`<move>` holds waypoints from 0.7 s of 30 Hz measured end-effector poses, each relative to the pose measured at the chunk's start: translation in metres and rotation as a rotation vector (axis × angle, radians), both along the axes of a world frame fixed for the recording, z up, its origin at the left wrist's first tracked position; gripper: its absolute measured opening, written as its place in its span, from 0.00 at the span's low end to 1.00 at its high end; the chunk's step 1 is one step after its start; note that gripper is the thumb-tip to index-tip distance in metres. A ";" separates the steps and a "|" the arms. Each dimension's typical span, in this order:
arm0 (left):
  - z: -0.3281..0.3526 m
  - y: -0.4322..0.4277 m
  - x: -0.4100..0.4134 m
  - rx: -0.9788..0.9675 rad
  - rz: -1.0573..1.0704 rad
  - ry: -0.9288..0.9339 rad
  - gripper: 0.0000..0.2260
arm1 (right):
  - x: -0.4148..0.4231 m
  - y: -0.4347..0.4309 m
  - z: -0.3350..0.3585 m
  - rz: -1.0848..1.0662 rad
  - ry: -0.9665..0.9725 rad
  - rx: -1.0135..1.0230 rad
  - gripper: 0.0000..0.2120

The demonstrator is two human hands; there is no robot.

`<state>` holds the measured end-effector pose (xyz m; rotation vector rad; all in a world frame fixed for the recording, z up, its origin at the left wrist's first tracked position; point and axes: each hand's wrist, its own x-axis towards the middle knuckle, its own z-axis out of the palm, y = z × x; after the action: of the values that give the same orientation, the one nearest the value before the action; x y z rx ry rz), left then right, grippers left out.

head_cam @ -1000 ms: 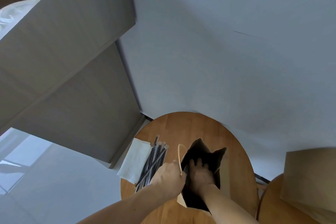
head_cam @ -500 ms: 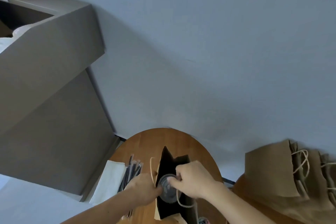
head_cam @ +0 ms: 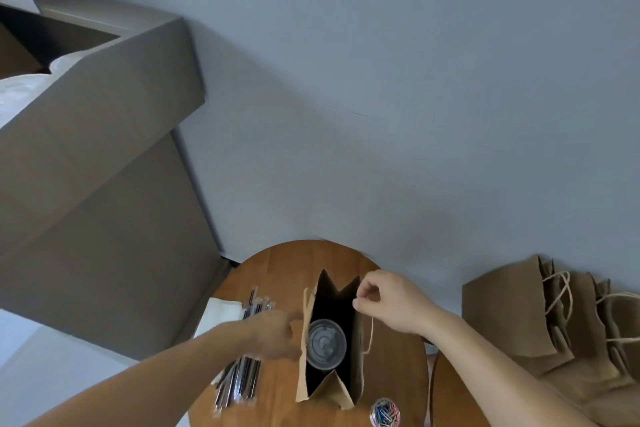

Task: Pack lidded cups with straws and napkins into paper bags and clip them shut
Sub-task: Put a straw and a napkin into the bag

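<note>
The grey wall (head_cam: 381, 80) is filling the upper field, and a large grey-brown cabinet (head_cam: 104, 184) is closing off the left side, down to the floor beside the round table (head_cam: 284, 263). The table's far edge is sitting close to the wall. Bare wood is showing between that edge and the paper bag (head_cam: 332, 390).

A stack of spare bags (head_cam: 509, 315) is lying to the right on a 2nd table (head_cam: 446, 392), well apart from the working bag.

The paper bag is standing upright near the table's centre with its mouth spread open. The lidded cup (head_cam: 325, 343) is standing inside it, against the left wall, with dark open space on its far side.

The straws (head_cam: 239, 381) are lying just left of the bag, partly over the napkins (head_cam: 221, 312) at the left table edge. A tub of paper clips (head_cam: 385, 412) is sitting at the near edge, just beside the bag's near right corner.

My right hand (head_cam: 391, 305) is reaching in from the right, thumb and forefinger pinching the bag's right rim, the other fingers curled. The cord handle (head_cam: 371, 333) is hanging below it.

My left hand (head_cam: 277, 336) is crossing over the straws, fingers curled together against the left rim. Motion blur is hiding whether they are clamping it.
</note>
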<state>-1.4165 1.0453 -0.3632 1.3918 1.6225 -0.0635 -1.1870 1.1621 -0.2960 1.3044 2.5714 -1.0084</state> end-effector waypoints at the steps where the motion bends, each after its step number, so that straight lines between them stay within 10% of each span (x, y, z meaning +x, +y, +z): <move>1: 0.004 0.001 -0.008 0.021 0.002 0.030 0.33 | -0.006 -0.001 0.003 -0.016 0.031 0.000 0.07; 17: 0.001 -0.021 -0.170 0.262 0.423 0.094 0.12 | -0.182 -0.036 -0.002 -0.199 0.288 0.071 0.03; 21: -0.026 -0.037 -0.185 0.211 0.488 0.102 0.21 | -0.238 -0.060 -0.057 -0.203 0.150 -0.124 0.07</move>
<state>-1.6015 1.0086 -0.3891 1.1212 2.0601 0.3354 -1.4255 1.1018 -0.3529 1.5341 2.4694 -1.3262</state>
